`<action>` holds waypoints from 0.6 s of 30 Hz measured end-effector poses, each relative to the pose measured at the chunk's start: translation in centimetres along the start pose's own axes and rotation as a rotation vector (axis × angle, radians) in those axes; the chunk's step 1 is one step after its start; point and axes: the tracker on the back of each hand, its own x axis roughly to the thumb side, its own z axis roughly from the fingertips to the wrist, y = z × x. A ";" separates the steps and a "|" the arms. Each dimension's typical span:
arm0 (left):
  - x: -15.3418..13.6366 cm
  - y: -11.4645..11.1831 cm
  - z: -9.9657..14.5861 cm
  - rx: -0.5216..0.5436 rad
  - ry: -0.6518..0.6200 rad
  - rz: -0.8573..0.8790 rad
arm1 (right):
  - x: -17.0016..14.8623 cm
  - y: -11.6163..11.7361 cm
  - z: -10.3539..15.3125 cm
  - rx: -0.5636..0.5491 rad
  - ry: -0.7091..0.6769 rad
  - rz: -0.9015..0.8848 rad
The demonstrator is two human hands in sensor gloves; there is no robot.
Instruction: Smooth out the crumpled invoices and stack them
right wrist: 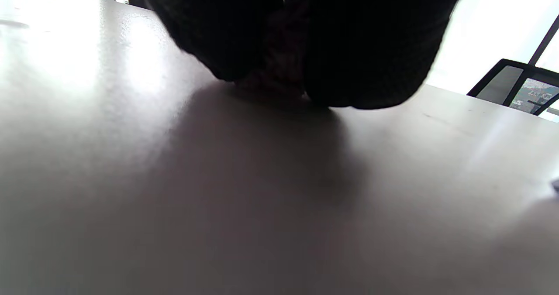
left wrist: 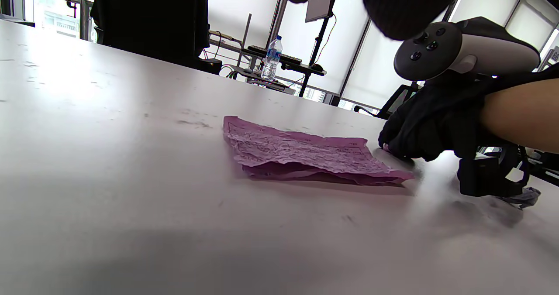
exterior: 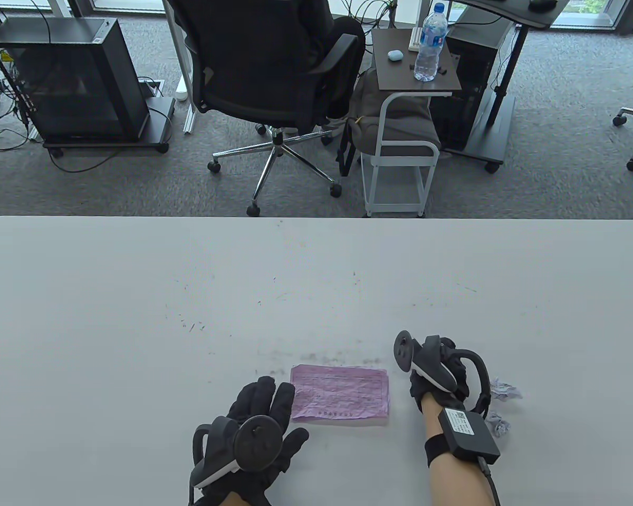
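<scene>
A flattened pink invoice lies on the white table near the front edge; in the left wrist view it still looks wrinkled and slightly raised. My left hand is open with its fingers spread, the fingertips at the invoice's left edge and above the table. My right hand is curled down on the table just right of the invoice. Its fingers grip a small crumpled pinkish paper, which is mostly hidden.
Two crumpled pale paper balls lie to the right of my right wrist. Beyond the table's far edge stand an office chair and a side table with a water bottle.
</scene>
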 end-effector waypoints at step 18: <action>-0.4 1.6 0.7 0.091 -0.125 0.265 | 1.7 -10.0 14.9 -0.281 -0.306 -0.796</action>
